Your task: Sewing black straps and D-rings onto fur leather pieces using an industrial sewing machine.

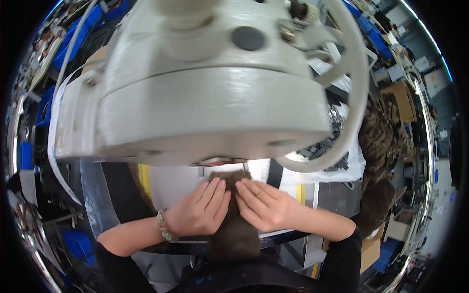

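A strip of brown furry fabric (234, 239) runs from the white board (168, 180) over the table's near edge toward my body. My left hand (202, 207) lies along its left side, fingers together and fingertips on the pile near its far end. On the right side, my right hand (261, 202) has its fingers closed against the fabric in the same way. Both thumbs are hidden beneath the hands. Just beyond the fabric's far end, small metal prongs (245, 167) show below the large pale machine head (215, 105), which hides what lies farther back.
A curved pale handle (359, 93) hangs at the machine's right. Dark metal parts (330, 146) lie on white sheeting behind it. Brown furry material (383, 141) is heaped at the right. Yellow strips (144, 178) edge the board. A cardboard box (401, 100) stands farther right.
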{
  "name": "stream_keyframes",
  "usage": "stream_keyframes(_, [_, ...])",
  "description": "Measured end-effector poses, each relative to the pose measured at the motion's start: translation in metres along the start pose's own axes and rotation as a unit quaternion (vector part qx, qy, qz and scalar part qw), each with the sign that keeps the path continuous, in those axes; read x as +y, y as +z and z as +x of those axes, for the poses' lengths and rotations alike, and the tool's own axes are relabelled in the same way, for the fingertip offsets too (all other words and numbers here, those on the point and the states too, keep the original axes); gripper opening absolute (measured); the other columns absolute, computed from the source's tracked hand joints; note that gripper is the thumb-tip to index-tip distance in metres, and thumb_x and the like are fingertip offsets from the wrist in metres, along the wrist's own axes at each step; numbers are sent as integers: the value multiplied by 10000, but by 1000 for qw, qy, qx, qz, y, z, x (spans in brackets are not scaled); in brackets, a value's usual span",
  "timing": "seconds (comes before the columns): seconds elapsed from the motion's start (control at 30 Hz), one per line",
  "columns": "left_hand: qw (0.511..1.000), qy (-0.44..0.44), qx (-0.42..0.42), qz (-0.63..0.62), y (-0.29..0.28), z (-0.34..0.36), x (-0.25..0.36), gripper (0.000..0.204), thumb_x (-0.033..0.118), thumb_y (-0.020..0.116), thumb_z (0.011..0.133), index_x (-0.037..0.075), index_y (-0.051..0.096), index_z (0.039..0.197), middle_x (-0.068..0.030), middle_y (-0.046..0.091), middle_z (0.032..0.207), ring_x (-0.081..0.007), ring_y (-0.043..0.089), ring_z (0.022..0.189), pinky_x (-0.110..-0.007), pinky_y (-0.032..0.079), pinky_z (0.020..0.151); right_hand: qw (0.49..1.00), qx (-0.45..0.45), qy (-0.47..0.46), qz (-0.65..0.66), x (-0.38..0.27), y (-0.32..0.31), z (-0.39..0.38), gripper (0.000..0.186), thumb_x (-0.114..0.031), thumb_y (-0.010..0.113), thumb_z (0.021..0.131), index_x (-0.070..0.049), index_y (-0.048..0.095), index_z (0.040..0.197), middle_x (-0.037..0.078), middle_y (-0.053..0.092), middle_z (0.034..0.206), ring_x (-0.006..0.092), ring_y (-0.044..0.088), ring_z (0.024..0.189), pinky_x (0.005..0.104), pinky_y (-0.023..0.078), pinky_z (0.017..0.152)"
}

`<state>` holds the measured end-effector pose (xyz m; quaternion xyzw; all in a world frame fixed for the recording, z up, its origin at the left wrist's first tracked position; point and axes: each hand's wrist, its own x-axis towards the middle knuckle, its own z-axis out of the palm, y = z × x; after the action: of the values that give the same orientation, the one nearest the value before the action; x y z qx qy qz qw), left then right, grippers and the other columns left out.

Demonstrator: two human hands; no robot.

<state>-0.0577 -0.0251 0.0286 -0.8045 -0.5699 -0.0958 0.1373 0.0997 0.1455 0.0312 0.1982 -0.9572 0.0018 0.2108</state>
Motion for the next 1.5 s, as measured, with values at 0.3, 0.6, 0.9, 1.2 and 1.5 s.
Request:
stream_keyframes(0.3, [992,96,-58,-52,-6,-23,43,217,108,542,845,-12,679,962,-226,671,1034,-345,662,989,-395,540,828,969,165,37,180,-115,-30,-120,196,-98,559,840,-33,670,987,118,658,1015,172,606,717,247,455,612])
stream_keyframes(0.6, [995,10,-91,-50,-5,-28,60,144,-7,568,832,-66,640,942,-261,642,1070,-392,650,997,-409,559,798,440,177,842,257,-257,94,-255,131,-118,576,893,-22,618,972,141,638,942,251,640,871,308,488,733])
stream_keyframes(0.9, [982,-133,-87,-107,-4,-24,71,174,-16,588,800,-32,630,969,-227,620,1116,-422,619,1056,-407,545,835,-23,56,704,708,-304,230,-358,461,-338,590,925,25,586,1209,150,626,1208,237,628,1043,430,499,893])
stream_keyframes(1.2, [928,-178,-222,-241,22,-93,79,466,145,558,859,115,472,1316,-238,304,1474,-433,206,1399,-587,169,1134,12,-3,692,722,-162,251,-387,379,-277,598,913,18,624,1151,160,666,1112,244,644,993,398,523,835])
stream_keyframes(1.5, [943,-173,-230,-167,10,-101,97,415,179,555,842,123,550,1252,-214,361,1455,-407,249,1394,-562,182,1135,129,-110,739,652,-59,250,-378,379,-292,588,913,10,634,1136,173,670,1072,272,648,965,406,524,817])
